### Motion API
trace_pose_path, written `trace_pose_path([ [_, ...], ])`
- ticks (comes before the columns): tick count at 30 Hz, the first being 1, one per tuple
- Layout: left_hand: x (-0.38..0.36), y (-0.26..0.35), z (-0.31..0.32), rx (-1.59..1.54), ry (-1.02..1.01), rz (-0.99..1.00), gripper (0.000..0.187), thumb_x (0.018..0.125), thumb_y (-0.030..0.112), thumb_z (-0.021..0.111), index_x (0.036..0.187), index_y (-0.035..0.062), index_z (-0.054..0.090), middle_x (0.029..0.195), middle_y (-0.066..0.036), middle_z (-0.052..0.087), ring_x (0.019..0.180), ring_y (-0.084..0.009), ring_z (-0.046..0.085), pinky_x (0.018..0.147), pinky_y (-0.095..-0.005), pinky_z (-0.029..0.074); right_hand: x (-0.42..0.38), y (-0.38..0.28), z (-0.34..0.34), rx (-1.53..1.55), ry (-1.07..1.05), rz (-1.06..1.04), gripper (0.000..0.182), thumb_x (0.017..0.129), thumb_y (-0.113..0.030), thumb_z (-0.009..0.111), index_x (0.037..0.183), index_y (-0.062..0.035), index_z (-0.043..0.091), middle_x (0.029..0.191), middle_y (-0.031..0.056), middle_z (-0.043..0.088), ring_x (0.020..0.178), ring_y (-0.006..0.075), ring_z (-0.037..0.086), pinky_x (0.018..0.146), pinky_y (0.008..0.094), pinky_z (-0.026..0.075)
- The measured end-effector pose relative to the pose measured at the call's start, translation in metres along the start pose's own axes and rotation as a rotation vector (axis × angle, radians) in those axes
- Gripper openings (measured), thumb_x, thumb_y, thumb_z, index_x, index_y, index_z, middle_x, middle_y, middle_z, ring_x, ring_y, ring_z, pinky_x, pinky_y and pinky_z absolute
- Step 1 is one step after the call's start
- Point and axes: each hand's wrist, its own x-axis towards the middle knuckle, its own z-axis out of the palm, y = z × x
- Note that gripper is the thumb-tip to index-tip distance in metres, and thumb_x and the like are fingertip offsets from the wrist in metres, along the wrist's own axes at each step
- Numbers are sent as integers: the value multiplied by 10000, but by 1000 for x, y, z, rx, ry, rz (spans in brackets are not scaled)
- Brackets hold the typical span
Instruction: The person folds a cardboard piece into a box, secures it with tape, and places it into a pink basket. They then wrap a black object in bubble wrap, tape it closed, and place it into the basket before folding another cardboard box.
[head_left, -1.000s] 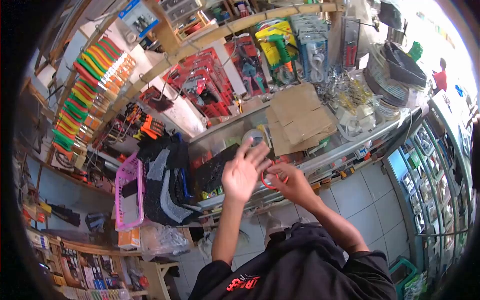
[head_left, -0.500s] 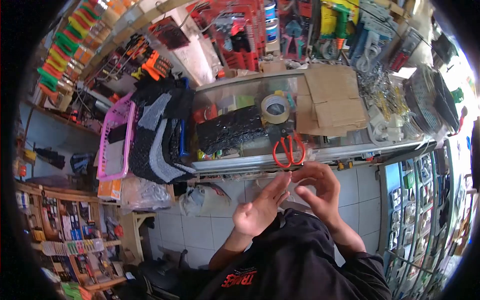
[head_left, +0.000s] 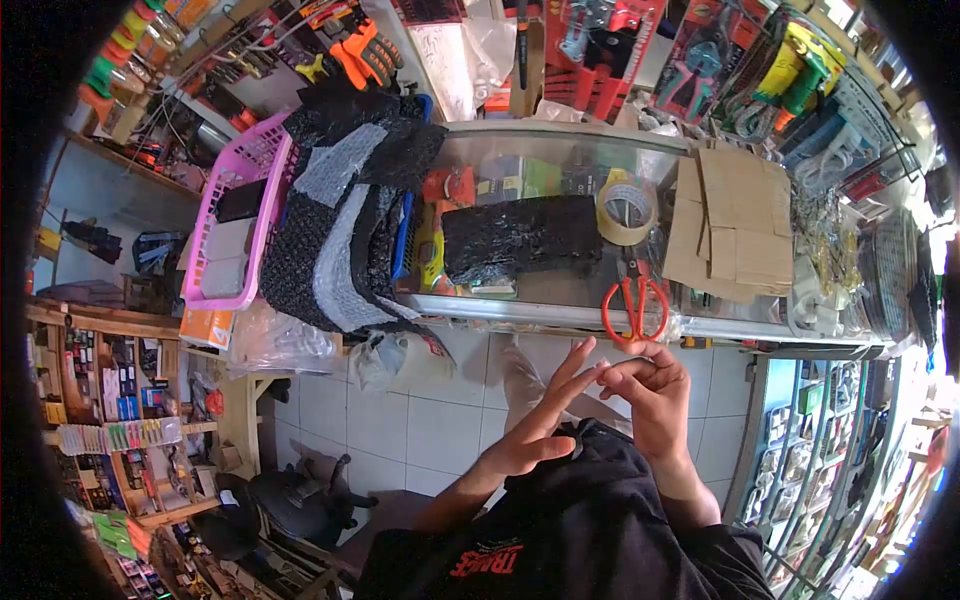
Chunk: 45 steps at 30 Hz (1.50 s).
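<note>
My left hand is held out in front of my shirt, its fingers stretched and thumb apart, with nothing in it. Beside it, my right hand has its thumb and forefinger pinched at the left hand's fingertips. Whether something small is between them I cannot make out. Just beyond the hands, scissors with orange handles lie on the glass counter. A roll of tape sits above the scissors. Left of the tape lies a flat parcel in black plastic wrap.
Folded cardboard lies on the counter's right part. Black and grey bubble wrap drapes over the left end, next to a pink basket. A black chair stands at lower left, a glass display case at right.
The view has turned, so the counter and its items sit farther right. My right hand's fingers have gone from loosely curved to pinched against the left hand's fingertips.
</note>
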Motion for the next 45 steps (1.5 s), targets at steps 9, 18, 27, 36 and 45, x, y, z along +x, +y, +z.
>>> trace_pose_path([
  [9,23,32,-82,1028,407,167,638,973,278,706,1563,121,524,1701,-176,347,1613,-375,235,1290,-573,163,23,20,19,-66,28,-3,298,965,33,741,1198,-4,560,978,121,766,922,171,746,871,305,592],
  [18,86,52,-164,1592,161,54,741,915,377,781,1550,91,530,1639,-97,460,1553,-342,358,1285,-620,204,51,26,34,-60,35,24,237,997,-4,711,1195,-10,580,1024,118,751,975,211,750,914,347,582],
  [27,94,42,-179,1428,189,112,492,954,290,755,1367,35,677,1544,-92,568,1448,-309,495,1249,-619,250,51,36,26,-94,8,48,193,1020,-5,669,1198,-21,595,1018,112,752,959,222,758,895,365,589],
  [36,92,23,-180,1469,274,347,308,926,115,781,1226,51,756,1366,-62,712,1361,-255,621,1230,-605,319,58,49,24,-177,0,-19,216,1018,-18,697,1209,-13,597,1186,114,730,1183,207,691,976,323,531],
  [45,86,8,-188,1475,241,496,326,893,77,792,1215,45,751,1364,-67,715,1354,-250,631,1155,-501,461,88,20,51,-101,29,-256,306,980,8,730,1245,-43,588,1250,71,656,1380,242,577,1107,369,442],
])
